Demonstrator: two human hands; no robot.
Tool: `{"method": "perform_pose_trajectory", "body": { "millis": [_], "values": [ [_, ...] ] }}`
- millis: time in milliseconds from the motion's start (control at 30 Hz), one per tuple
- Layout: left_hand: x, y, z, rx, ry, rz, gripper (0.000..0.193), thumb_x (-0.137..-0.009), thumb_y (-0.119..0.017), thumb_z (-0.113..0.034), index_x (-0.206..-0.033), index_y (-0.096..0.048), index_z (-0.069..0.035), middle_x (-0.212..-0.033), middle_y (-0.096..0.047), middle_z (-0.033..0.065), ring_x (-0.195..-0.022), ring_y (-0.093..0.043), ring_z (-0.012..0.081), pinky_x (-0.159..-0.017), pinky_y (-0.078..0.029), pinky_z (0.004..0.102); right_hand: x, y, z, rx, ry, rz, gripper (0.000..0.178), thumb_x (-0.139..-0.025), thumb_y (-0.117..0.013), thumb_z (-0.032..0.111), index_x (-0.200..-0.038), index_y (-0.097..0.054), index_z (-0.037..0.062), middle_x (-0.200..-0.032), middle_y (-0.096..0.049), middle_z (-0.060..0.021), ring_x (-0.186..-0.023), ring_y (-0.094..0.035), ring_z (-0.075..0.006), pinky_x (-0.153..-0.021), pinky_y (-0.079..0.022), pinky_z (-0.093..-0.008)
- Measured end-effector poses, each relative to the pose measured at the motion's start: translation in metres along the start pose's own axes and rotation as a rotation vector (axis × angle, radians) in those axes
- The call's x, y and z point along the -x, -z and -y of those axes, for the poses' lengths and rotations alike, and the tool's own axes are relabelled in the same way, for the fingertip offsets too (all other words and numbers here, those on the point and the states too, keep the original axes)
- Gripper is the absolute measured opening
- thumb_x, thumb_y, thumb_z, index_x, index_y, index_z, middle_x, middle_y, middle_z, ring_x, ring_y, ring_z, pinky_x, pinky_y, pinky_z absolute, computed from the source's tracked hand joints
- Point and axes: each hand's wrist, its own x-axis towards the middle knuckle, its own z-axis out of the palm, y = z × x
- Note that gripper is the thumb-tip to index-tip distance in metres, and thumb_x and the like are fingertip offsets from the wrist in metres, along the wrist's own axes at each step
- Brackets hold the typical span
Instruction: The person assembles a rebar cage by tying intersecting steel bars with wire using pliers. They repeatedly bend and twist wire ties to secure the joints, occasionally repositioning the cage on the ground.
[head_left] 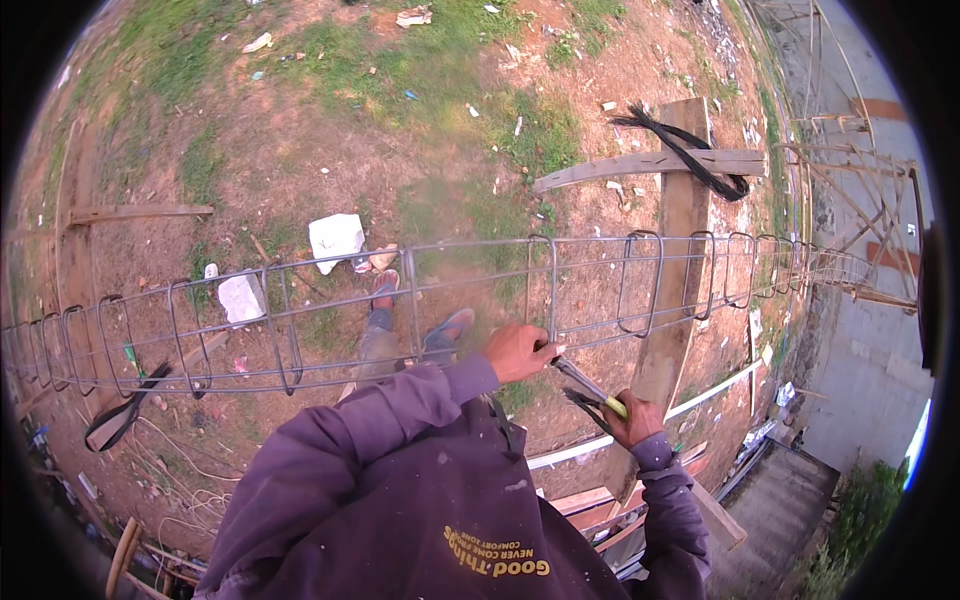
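Observation:
A long steel rebar cage, made of thin bars with square stirrups, runs across in front of me. My left hand is closed at the near lower bar, beside a stirrup; what its fingertips pinch is too small to make out. My right hand grips a pair of pincers by yellow-green handles. The pincers' jaws meet the near bar close to my left fingertips. Dark wire strands stick out beside the pincers, near my right hand.
A wooden support with a crosspiece stands under the cage at right, a black wire bundle draped over it. Another wire bundle lies at left. White blocks rest on the ground. Bamboo scaffolding rises at far right.

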Motion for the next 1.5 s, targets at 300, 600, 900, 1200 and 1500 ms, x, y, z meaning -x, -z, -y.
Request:
{"method": "perform_pose_trajectory", "body": {
  "millis": [300,600,900,1200,1500],
  "values": [
    [-0.001,0.001,0.0,0.066,0.047,0.022,0.046,-0.09,-0.063,-0.041,-0.071,-0.066,0.0,-0.053,-0.059,0.0115,-0.046,-0.055,0.0224,-0.049,-0.042,0.0395,0.046,-0.019,0.043,-0.411,-0.087,0.039,0.051,-0.079,-0.074,0.019,-0.119,-0.049,-0.001,-0.092,-0.063,-0.0136,-0.075,-0.063,-0.0271,-0.067,-0.05,-0.0408],
    [0.002,0.014,-0.015,-0.072,0.126,0.119,0.043,-0.091,-0.061,-0.041,-0.078,-0.065,0.0,-0.076,-0.068,0.0157,-0.064,-0.064,0.0276,-0.062,-0.048,0.0407,0.046,-0.039,0.023,-1.206,-0.471,0.272,0.064,-0.1,-0.034,0.056,-0.1,-0.056,-0.0042,-0.063,-0.06,-0.0153,-0.048,-0.059,-0.0272,-0.048,-0.049,-0.0359],
    [0.034,-0.029,-0.061,-0.82,-0.764,0.103,0.074,-0.074,-0.076,-0.029,-0.136,-0.046,-0.003,-0.133,-0.051,0.0187,-0.124,-0.048,0.0333,-0.103,-0.037,0.0523,0.067,-0.033,0.036,-1.252,-0.418,0.234,0.067,-0.1,-0.029,0.059,-0.093,-0.055,-0.0032,-0.065,-0.061,-0.0122,-0.048,-0.058,-0.0186,-0.048,-0.048,-0.0298],
    [-0.019,-0.056,-0.08,-0.597,-0.536,0.63,0.022,-0.055,-0.072,-0.016,-0.071,-0.067,-0.001,-0.065,-0.065,0.018,-0.069,-0.068,0.036,-0.064,-0.054,0.0456,0.069,-0.013,0.027,-0.993,-0.27,0.113,0.065,-0.099,-0.037,0.057,-0.1,-0.059,-0.0035,-0.072,-0.064,-0.008,-0.059,-0.062,-0.0157,-0.057,-0.05,-0.0297],
    [-0.031,-0.059,-0.082,-0.541,-0.506,0.614,0.02,-0.051,-0.07,-0.016,-0.067,-0.068,-0.004,-0.066,-0.065,0.0195,-0.072,-0.067,0.0378,-0.063,-0.054,0.0465,0.082,-0.015,0.067,0.23,-0.247,-0.506,0.057,-0.076,-0.069,0.02,-0.128,-0.054,0.0008,-0.105,-0.061,-0.0143,-0.099,-0.056,-0.0298,-0.093,-0.038,-0.0408]
  ]
}}
